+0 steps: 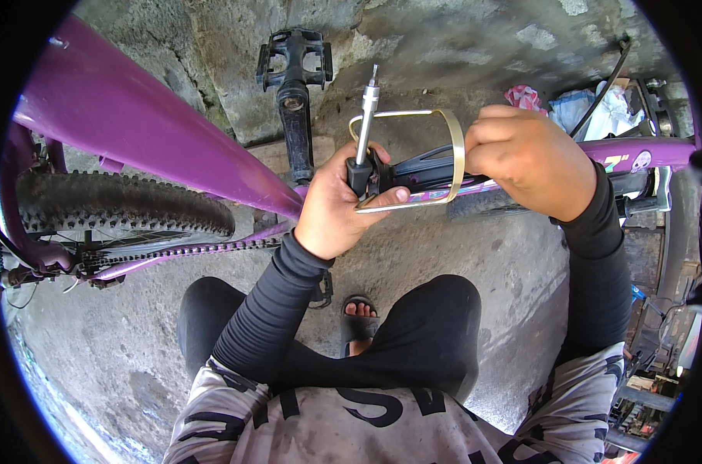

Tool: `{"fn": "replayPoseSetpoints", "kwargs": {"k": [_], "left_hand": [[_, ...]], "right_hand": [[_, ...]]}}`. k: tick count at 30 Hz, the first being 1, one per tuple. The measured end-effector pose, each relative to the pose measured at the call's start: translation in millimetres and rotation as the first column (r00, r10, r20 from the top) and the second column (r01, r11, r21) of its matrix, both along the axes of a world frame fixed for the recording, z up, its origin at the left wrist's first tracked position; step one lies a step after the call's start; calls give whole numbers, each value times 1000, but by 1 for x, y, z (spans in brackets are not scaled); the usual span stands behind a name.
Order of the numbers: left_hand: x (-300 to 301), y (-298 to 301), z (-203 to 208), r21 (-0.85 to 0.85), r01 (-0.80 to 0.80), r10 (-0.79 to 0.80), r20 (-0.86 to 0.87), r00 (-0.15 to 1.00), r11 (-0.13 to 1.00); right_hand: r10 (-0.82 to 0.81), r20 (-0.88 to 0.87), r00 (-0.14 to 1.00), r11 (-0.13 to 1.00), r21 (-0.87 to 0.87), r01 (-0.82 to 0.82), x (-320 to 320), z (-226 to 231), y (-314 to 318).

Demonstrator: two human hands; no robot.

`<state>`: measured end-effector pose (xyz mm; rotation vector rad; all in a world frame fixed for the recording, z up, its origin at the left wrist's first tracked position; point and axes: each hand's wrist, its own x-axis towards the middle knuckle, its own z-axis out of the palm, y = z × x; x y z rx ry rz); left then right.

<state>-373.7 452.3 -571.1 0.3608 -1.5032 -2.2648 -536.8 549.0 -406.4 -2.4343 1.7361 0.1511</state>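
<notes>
My left hand (328,209) is closed around the base end of a gold-coloured metal bottle cage (456,155) and a screwdriver-like bit tool. That tool (367,116) has a silver shaft with a thin bit pointing up and a black lower part, partly covered by my fingers. Beyond the cage's wide band, my right hand (533,162) is curled with its fingertips pinched together; whatever lies in them is hidden. Behind both hands runs the purple bicycle frame (158,116), with black cables (424,164) visible through the cage.
A black pedal (294,60) and crank arm (295,127) stand up beyond my left hand. To the left are a knobbly tyre (119,203) and the chain (189,251). White plastic bags (614,112) lie at the far right by the concrete wall (475,46).
</notes>
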Motion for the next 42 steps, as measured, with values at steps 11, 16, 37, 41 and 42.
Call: {"fn": "replayPoseSetpoints", "kwargs": {"k": [11,16,37,41,42], "left_hand": [[0,5,-6,-85,-36,27,-103,994,996],[2,3,1,-21,-10,8,-78,997,1000],[1,4,-5,-15,1,-3,-101,995,1000],[1,4,-5,-20,5,-7,-91,996,1000],[1,4,-4,-17,5,-7,-88,996,1000]], "right_hand": [[36,-148,988,999,15,-34,12,-2,3],[-20,-132,991,1000,-20,18,14,-2,7],[-41,-375,926,994,75,74,25,7,-7],[-28,-359,933,991,113,73,18,3,-9],[-14,-367,930,991,121,63,16,2,-11]]}}
